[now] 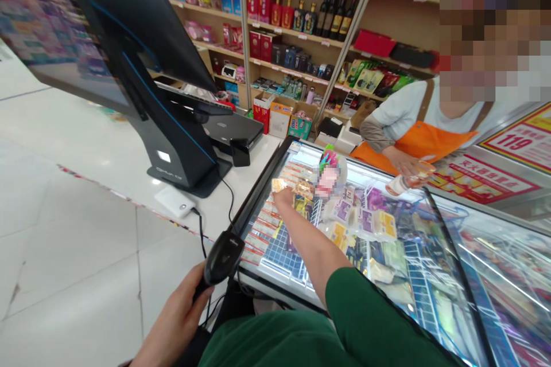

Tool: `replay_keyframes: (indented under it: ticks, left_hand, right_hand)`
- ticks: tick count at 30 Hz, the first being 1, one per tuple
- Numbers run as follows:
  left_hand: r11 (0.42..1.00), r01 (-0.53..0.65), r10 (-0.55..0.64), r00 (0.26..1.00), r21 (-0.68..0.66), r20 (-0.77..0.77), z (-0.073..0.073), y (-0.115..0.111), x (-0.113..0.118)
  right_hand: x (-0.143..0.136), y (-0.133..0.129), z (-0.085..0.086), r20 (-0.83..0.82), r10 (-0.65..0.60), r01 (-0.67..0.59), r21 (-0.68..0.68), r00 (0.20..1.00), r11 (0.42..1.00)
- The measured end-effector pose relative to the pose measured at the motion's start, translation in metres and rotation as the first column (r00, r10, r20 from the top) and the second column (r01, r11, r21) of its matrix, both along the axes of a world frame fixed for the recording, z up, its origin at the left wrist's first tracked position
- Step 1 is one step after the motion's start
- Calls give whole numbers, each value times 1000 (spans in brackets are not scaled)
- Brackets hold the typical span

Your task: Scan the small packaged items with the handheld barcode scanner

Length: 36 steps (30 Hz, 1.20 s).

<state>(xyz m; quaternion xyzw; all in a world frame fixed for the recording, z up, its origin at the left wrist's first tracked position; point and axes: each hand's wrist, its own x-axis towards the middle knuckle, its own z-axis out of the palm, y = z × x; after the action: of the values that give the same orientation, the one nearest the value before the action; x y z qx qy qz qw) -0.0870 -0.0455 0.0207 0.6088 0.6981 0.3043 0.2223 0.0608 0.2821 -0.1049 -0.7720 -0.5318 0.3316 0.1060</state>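
A black handheld scanner [224, 258] is gripped in my left hand [174, 312], its head pointing up over the front corner of the glass-topped freezer. My right hand [283, 199] reaches forward over the freezer glass [258, 258], its fingers closed on a small orange-and-white packet [279, 184]. Right of that hand lies another small orange packet [303, 188]. Farther right on the glass are a round item with colourful trim [329, 172] and purple-and-white packs [344, 209]. A yellow-and-white pack [384, 225] lies beside them.
A black monitor stand [167, 132] rises from the white counter [142, 172] at left, with a white box [174, 202] and cables near it. Across the freezer, a person in an orange apron [430, 137] holds a bottle [398, 184]. Stocked shelves [297, 28] stand behind.
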Motion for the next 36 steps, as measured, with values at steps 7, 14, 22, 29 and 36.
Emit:
replay_keyframes:
  ticks: [7,14,22,29,36]
  left_hand:
    - [997,15,-10,999,82,-52,0,-3,-6]
    - [995,13,-10,1000,102,-30,3,0,-3]
    - [993,69,-69,998,95,-2,-8,5,6]
    - [970,240,-239,970,26,-42,11,18,34]
    - [923,384,-384,922,-4,-60,12,30,64]
  right_hand:
    - [-6,5,-4,59,-66,61,80,996,995]
    - [-2,-4,-1,-12,-40,41,172,999,984]
    - [23,-46,1,-241,-68,116,193,968,974]
    - [73,-124,21,-750,4,198,180,662,963]
    - [149,-180,52,-855,63,267,230,515,936]
